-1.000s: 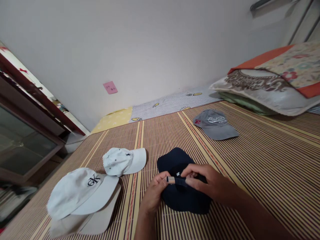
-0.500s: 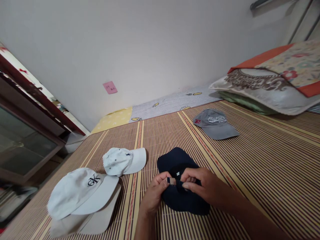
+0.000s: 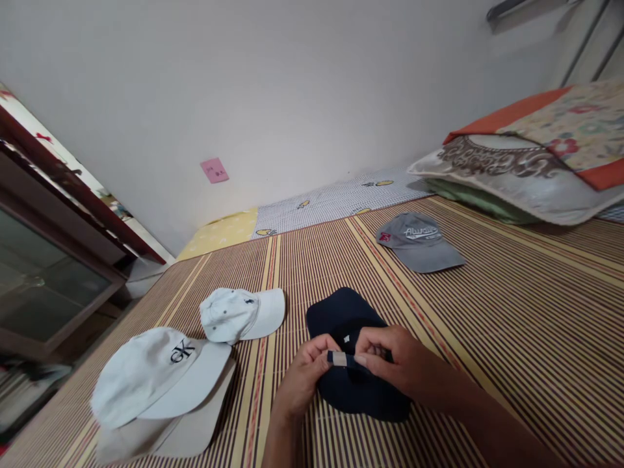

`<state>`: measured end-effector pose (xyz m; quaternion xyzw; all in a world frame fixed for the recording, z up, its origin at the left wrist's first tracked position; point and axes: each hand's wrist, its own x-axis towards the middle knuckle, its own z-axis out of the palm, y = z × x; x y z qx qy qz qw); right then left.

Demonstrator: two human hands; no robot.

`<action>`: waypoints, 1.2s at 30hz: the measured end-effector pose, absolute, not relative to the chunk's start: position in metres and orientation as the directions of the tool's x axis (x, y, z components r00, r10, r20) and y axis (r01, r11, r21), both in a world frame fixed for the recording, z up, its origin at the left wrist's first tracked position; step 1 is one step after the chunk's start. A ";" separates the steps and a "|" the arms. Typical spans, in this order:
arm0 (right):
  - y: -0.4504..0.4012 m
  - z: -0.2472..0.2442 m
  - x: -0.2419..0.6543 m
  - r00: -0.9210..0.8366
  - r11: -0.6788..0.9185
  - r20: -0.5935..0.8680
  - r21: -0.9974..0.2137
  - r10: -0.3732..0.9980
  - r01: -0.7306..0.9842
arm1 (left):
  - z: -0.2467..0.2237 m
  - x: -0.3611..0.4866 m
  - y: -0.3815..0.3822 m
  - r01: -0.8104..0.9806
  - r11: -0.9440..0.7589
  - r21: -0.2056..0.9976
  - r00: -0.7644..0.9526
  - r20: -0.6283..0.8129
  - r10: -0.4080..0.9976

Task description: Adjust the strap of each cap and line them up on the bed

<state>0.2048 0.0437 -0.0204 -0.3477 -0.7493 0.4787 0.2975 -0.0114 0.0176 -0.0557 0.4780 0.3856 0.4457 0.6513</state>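
A dark navy cap [image 3: 363, 396] lies on the striped mat in front of me, with its brim [image 3: 341, 305] pointing away and its inside partly showing. Across its back opening runs an adjustment strap [image 3: 339, 359] with a pale metal-looking buckle. My left hand [image 3: 305, 370] pinches the strap's left end between thumb and fingers. Closed on the strap just right of the buckle is my right hand [image 3: 390, 357], its thumb and forefinger together. The fingers hide part of the cap's inside.
To the left, a white cap with CK letters [image 3: 156, 377] rests on a beige cap [image 3: 199, 429]. A smaller white cap [image 3: 244, 315] touches them. A grey cap [image 3: 419, 240] lies back right on the striped mat [image 3: 526, 292]. Pillows [image 3: 526, 169] lie by the wall.
The strap and buckle are now stretched flatter between my fingers, and the buckle sits slightly lower and further right. The other caps have not moved.
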 end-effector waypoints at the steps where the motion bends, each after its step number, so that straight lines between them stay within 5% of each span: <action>1: 0.043 -0.021 0.204 -0.571 0.305 0.114 -0.918 0.813 0.252 | -0.055 -0.011 0.018 -0.211 0.145 0.967 0.311 -0.074 0.948; 14: 0.045 -0.016 0.207 -0.545 0.301 0.146 -0.931 0.825 0.206 | -0.060 -0.015 0.018 -0.258 0.145 0.955 0.272 -0.072 0.960; 21: 0.044 -0.011 0.233 -0.635 0.409 0.048 -0.802 0.771 0.435 | -0.055 -0.014 0.019 -0.313 0.155 0.937 0.205 -0.093 0.974; 36: 0.047 -0.022 0.213 -0.627 0.354 0.115 -0.895 0.771 0.272 | -0.056 -0.014 0.018 -0.248 0.140 0.958 0.223 -0.085 0.971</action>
